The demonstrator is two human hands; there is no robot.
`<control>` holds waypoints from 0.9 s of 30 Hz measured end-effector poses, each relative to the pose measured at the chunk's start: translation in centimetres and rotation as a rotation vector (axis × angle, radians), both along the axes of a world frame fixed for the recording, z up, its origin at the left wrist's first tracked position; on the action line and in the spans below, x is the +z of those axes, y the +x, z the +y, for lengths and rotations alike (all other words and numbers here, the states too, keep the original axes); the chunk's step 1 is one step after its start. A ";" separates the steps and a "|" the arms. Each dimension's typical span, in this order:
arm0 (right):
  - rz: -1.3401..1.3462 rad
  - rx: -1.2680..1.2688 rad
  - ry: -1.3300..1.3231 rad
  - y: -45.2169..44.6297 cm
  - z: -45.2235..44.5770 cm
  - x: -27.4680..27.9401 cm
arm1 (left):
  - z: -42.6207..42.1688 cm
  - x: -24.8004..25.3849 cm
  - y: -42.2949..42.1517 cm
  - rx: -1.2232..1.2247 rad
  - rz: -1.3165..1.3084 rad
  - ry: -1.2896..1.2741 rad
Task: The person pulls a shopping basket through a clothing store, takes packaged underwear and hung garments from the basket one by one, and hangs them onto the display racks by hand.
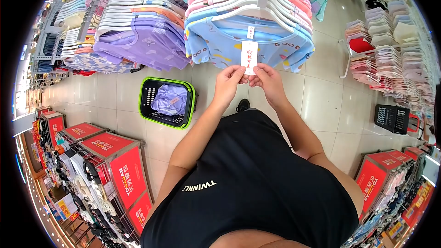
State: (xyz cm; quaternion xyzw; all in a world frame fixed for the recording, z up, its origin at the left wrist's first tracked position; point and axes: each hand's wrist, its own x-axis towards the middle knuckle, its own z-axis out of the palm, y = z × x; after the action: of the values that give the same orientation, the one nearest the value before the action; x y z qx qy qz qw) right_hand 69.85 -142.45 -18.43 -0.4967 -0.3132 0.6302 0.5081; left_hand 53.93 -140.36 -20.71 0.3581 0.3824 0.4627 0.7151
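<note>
A white paper hang tag (249, 57) with red lettering hangs at the front of a light blue printed top (220, 41). My left hand (229, 81) pinches the tag's lower left edge between thumb and fingers. On the opposite side, my right hand (266, 79) grips the lower right corner the same way. The blue top is on a white hanger (252, 13), foremost in a row of pink and blue tops. A smaller white label (251, 32) shows at its neckline.
A black shopping basket (189, 110) with a green rim stands on the tiled floor, a purple garment (170, 100) inside. Purple tops (138, 46) hang to the left. Red-panelled display racks (112, 147) flank me; another black basket (392, 118) sits at right near stacked clothing (381, 32).
</note>
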 end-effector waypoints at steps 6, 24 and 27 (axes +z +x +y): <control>-0.042 -0.003 0.036 -0.2 0.1 0.2 | -0.2 0.5 0.1 -0.024 0.015 0.023; -0.066 0.112 0.093 0.5 0.6 -0.2 | -0.3 0.3 0.6 -0.007 0.011 0.009; -0.069 0.116 0.087 0.5 0.7 -0.2 | -0.3 0.2 0.6 0.001 0.014 0.002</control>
State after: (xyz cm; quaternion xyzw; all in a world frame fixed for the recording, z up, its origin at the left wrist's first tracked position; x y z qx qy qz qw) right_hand 70.39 -141.72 -18.68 -0.4766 -0.3858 0.6268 0.4808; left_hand 54.51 -140.62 -20.49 0.3617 0.3871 0.4607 0.7121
